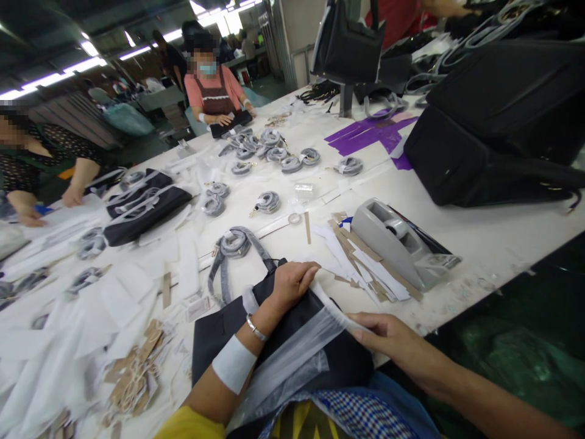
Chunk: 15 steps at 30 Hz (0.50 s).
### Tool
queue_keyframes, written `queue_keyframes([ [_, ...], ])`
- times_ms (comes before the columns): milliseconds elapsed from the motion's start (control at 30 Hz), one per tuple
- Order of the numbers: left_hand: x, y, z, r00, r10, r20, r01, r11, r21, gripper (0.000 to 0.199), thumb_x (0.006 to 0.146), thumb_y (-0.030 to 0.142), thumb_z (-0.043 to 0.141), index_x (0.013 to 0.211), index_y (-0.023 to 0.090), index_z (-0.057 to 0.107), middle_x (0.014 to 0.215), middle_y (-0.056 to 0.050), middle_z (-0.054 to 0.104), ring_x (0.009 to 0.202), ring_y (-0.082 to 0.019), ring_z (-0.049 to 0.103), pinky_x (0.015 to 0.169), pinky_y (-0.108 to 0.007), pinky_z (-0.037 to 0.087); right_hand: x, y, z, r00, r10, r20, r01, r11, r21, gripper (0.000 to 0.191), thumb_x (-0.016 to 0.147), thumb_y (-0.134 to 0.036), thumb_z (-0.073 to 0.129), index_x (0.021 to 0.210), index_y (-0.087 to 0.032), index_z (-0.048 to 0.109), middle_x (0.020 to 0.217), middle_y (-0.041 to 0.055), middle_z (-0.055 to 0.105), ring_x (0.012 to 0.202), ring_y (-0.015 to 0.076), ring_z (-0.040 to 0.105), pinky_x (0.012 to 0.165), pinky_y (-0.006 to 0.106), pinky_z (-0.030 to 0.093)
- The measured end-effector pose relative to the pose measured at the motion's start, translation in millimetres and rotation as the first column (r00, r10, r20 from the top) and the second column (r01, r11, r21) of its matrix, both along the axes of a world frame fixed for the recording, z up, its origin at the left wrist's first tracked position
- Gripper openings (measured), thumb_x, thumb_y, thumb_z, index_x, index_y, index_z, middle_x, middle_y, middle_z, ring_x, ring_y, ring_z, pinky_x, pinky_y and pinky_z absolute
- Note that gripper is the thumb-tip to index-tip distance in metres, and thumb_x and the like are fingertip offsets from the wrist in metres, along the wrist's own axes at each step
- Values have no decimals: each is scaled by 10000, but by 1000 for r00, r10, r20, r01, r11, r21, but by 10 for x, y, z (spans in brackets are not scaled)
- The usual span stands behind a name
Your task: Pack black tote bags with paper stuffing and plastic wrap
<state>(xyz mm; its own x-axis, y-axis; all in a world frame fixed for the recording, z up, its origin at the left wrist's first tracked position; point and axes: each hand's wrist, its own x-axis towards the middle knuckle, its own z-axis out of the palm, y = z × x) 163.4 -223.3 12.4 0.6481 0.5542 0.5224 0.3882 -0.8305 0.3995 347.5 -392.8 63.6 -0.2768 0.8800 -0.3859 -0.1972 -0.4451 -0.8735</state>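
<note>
A black handbag (219,335) lies at the table edge against my body, its wrapped grey strap (222,277) looped beyond it. Across the bag runs a translucent white wrapping sheet (297,344). My left hand (292,283) is closed at the sheet's far end, over the bag's upper edge; the fingertips are partly hidden. My right hand (381,332) pinches the sheet's near right edge between thumb and fingers. A coiled strap (234,242) rests just behind the bag. To the right of the bag stands a grey tape dispenser (388,244).
Paper and cardboard strips (365,268) lie beside the dispenser. Several wrapped coiled straps (274,152) are spread over the table. White sheets (119,292) and cardboard tags (137,372) cover the left. A large black bag (493,128) stands right. Co-workers (212,91) work across the table.
</note>
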Motion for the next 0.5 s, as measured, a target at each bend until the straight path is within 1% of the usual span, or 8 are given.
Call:
queue_keyframes([
  [67,5,-6,-12,1000,8,5,-8,1000,-15,398,1019,356,376,920,183,720,821,-41,748,733,-141,701,707,-240,544,-43,38,14,992,-8,-124,2,998,-56,500,845,-453,655,1262,-177,642,1156,78,688,1150,270,577,1076,427,375],
  [133,6,-8,-24,1000,19,13,-19,999,-29,397,1019,360,376,922,187,720,849,-37,752,747,-143,704,708,-242,543,-60,110,9,989,-20,-144,9,997,-76,547,816,-445,682,1286,-172,623,1189,90,678,1183,278,562,1087,441,361],
  [233,7,-3,-35,999,27,22,-26,999,-36,378,1018,357,386,941,193,717,865,-25,756,750,-145,707,700,-244,540,-24,196,-32,1000,-2,-13,2,1000,-20,591,787,-425,706,1311,-171,603,1309,108,612,1292,288,471,1144,459,262],
  [300,3,3,-34,999,25,26,-24,999,-26,355,1016,347,398,954,194,712,882,-21,757,753,-146,709,696,-245,540,37,211,-40,994,61,91,-66,996,53,561,805,-377,684,1325,-188,591,1360,100,571,1320,276,438,1157,445,232],
  [333,-2,7,-30,999,23,25,-22,1000,-17,343,1014,340,404,961,193,710,891,-21,757,753,-147,709,694,-245,539,75,207,-28,985,101,143,-115,989,95,529,825,-346,654,1330,-202,587,1355,92,571,1307,268,449,1149,433,246],
  [400,-18,15,-15,1000,15,24,-15,1000,3,322,1011,326,415,977,188,705,906,-24,757,753,-148,710,689,-243,538,157,190,29,946,183,268,-231,959,162,465,857,-285,587,1319,-227,597,1265,73,610,1223,253,510,1100,406,319],
  [433,-29,18,-4,1000,12,21,-12,1000,11,315,1010,322,419,986,185,702,908,-26,757,747,-147,710,684,-241,537,199,183,68,915,222,336,-294,939,179,438,861,-258,558,1296,-237,613,1190,63,631,1159,245,542,1057,389,363],
  [500,-53,24,22,1000,10,20,-11,1000,23,310,1011,318,419,1001,183,698,905,-27,758,723,-141,706,667,-235,533,278,181,150,852,290,436,-395,903,171,394,853,-217,522,1224,-246,653,1049,42,637,1036,227,578,968,348,420],
])
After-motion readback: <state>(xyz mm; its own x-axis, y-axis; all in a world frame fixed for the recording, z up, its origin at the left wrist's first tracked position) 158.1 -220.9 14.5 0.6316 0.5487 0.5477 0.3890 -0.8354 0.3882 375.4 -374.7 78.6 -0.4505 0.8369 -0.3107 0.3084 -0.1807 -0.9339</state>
